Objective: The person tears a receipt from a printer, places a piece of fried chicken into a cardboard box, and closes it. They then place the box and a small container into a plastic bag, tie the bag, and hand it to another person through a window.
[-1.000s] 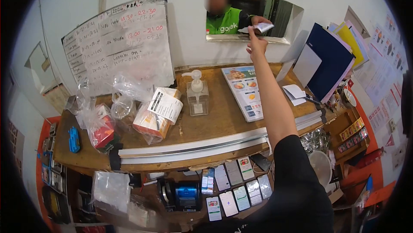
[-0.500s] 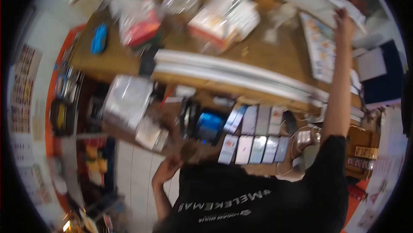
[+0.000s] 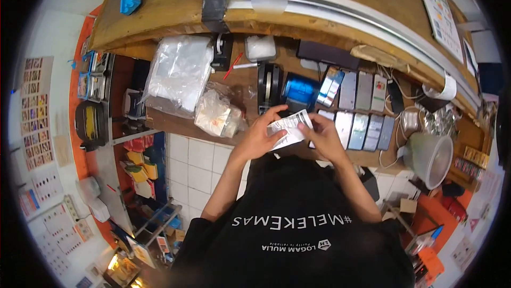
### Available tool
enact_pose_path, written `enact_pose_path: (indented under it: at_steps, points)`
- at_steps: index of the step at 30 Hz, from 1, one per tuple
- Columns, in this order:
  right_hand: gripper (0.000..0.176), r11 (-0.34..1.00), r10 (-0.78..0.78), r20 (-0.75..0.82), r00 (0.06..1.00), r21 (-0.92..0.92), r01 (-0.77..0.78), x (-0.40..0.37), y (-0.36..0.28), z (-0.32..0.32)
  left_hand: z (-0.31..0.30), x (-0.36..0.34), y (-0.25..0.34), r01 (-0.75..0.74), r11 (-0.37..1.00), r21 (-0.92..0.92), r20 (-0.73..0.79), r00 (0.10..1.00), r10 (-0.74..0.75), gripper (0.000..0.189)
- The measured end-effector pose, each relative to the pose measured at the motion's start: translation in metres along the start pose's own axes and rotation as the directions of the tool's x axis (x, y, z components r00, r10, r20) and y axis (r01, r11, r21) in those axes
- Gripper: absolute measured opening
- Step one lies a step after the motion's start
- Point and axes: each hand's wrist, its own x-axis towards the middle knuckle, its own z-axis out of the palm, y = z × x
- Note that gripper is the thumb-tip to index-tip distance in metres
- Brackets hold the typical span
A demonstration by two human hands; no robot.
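Note:
Both hands hold a small white printed paper slip (image 3: 286,132) in front of my chest, above the near edge of the lower desk. My left hand (image 3: 258,134) grips its left side, thumb on top. My right hand (image 3: 327,138) pinches its right side. Just beyond the slip stand a blue thermal-printer-like device (image 3: 299,90) and a black tape dispenser (image 3: 269,83). To the right, several smartphones (image 3: 359,131) lie in two rows, a few partly hidden by my right hand.
A plastic-covered white box (image 3: 181,72) and a plastic bag (image 3: 213,113) sit at the left. A raised wooden counter (image 3: 170,14) with a metal rail crosses the far side. At the right are a translucent bin (image 3: 430,159) and loose cables. White floor tiles (image 3: 197,160) show below.
My right hand has come back from the far right counter with the white slip. My left hand has risen from my side and now grips it too. The view has tilted down.

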Motion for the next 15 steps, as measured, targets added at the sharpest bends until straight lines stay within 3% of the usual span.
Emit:
enact_pose_path:
  at_steps: [5, 6, 8, 9, 11, 12, 15]
  points:
    - [0.010, 0.983, -0.050, 0.007, 0.999, 0.179, 0.048, 0.025, 0.055, 0.047, -0.023, -0.006, -0.058, -0.014, 0.997, 0.074, 0.148, 0.989, 0.003, 0.050]
    - [0.010, 0.980, -0.048, 0.011, 0.999, 0.196, 0.045, 0.027, 0.061, 0.057, -0.024, -0.006, -0.067, -0.036, 0.993, 0.117, 0.108, 0.994, 0.024, 0.039]
    - [0.015, 0.968, -0.053, -0.003, 0.999, 0.244, 0.052, 0.035, 0.088, 0.077, -0.028, 0.002, -0.092, 0.113, 0.989, 0.100, 0.152, 0.980, -0.127, 0.032]
    - [0.018, 0.999, -0.017, -0.013, 1.000, 0.041, 0.017, 0.039, 0.089, 0.079, -0.029, 0.006, -0.106, 0.185, 0.978, 0.093, 0.175, 0.964, -0.199, 0.030]
    - [0.024, 0.931, 0.054, -0.052, 0.997, -0.359, -0.069, 0.048, 0.092, 0.081, -0.029, 0.006, -0.131, 0.129, 0.976, 0.177, 0.081, 0.986, -0.145, 0.028]
    - [0.030, 0.926, -0.009, -0.128, 0.992, -0.375, -0.040, 0.058, 0.102, 0.088, -0.031, 0.007, -0.143, 0.120, 0.966, 0.230, 0.065, 0.988, -0.138, 0.028]
    - [0.026, 0.912, 0.066, -0.329, 0.942, -0.363, -0.191, 0.087, 0.108, 0.103, -0.031, 0.011, -0.162, 0.139, 0.941, 0.308, 0.064, 0.984, -0.167, 0.024]
